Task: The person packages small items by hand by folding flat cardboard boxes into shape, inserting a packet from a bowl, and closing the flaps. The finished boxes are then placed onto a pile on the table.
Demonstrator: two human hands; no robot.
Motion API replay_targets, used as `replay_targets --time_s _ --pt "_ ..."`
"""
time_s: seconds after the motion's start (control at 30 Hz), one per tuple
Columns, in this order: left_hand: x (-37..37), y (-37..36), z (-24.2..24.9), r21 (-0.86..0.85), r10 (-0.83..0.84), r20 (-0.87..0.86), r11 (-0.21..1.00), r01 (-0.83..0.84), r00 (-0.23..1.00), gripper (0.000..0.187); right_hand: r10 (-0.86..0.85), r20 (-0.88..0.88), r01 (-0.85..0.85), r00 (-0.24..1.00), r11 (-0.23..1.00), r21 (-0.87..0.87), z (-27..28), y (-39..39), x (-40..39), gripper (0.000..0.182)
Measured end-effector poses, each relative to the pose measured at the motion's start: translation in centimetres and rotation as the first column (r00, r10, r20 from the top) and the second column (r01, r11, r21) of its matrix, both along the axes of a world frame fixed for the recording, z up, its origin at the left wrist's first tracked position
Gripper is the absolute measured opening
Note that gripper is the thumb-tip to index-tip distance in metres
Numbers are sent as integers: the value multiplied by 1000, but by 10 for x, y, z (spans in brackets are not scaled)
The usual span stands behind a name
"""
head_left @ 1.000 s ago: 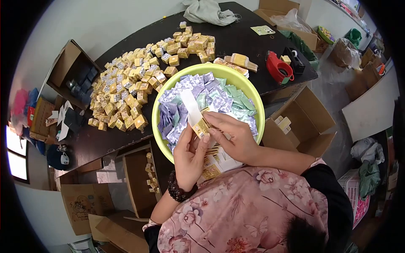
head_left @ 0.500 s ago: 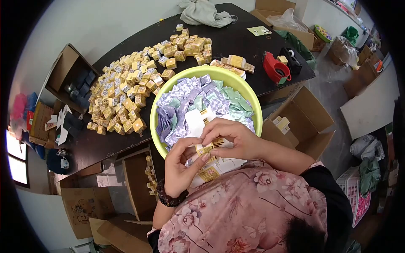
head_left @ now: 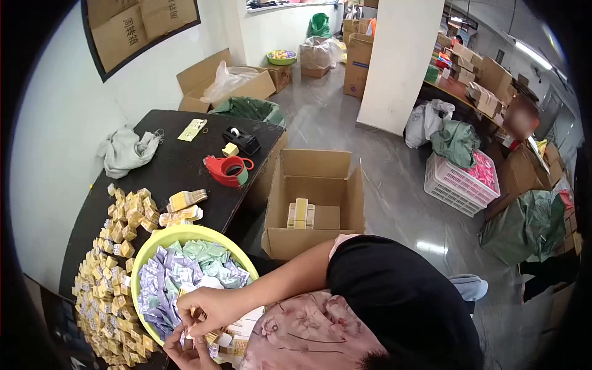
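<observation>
Over the near side of a yellow-green basin [head_left: 248,260] full of purple and green sachets [head_left: 161,283], my right hand [head_left: 209,308] pinches a small piece of a folded carton. My left hand [head_left: 188,353] meets it from below, fingers closed on the same carton, which they mostly hide. Flat yellow-and-white cartons [head_left: 237,345] lie beside my hands against the floral apron [head_left: 308,333]. Small yellow boxes [head_left: 111,290] are heaped on the black table [head_left: 160,160], left of the basin.
A red tape dispenser [head_left: 227,171], a black dispenser [head_left: 245,142], carton stacks [head_left: 187,200] and a grey cloth [head_left: 128,151] lie on the table. An open cardboard box [head_left: 316,163] stands to its right. Farther right are a white crate [head_left: 456,188] and a blurred person [head_left: 522,117].
The view has swung to the right, so the basin and hands appear lower left and more of the room shows. Both hands remain together at the carton.
</observation>
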State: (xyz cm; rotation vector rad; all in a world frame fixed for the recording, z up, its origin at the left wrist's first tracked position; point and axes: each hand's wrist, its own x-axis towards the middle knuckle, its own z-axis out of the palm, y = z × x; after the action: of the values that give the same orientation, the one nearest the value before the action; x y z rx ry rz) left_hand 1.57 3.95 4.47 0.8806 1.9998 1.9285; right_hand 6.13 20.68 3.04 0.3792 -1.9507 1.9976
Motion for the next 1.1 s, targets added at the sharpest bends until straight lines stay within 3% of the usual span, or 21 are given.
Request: replay_targets --time_s 0.27,0.37,0.43,0.47,0.57,0.73,0.93,0.97,1.03,1.1 --pt "-5 10 2 22 -58 7 998 57 998 38 -72 -38 69 997 996 -63 -5 -3 -1 12" --pt "-7 14 1 30 -79 17 996 78 997 38 -45 38 48 998 994 -98 -3 0 1 10" --pt "-7 16 -1 37 -90 29 995 89 995 39 -147 -116 145 982 989 -23 -7 -3 -1 10" --pt "-6 17 -2 40 -95 38 995 93 995 39 -151 -111 149 982 989 -22 -8 -2 -2 10" --pt "-6 21 -6 53 -108 60 993 104 992 39 -127 -136 132 983 991 30 -9 0 -1 11" --pt "-9 23 -10 68 -113 84 992 107 990 39 -20 -427 126 904 967 221 -15 3 -5 11" --pt "-9 22 -11 88 -110 109 991 100 988 39 47 -468 98 883 955 281 -20 17 -4 13" --pt "-10 20 -10 93 -103 112 991 93 988 39 -107 -420 293 901 865 407 -29 26 -9 12" --pt "-9 20 -10 107 -100 119 990 87 988 40 -419 -299 488 857 474 733 -40 52 -14 12" --pt "-10 22 -10 122 -106 124 988 91 987 40 -486 -129 269 865 230 935 -62 75 -23 20"
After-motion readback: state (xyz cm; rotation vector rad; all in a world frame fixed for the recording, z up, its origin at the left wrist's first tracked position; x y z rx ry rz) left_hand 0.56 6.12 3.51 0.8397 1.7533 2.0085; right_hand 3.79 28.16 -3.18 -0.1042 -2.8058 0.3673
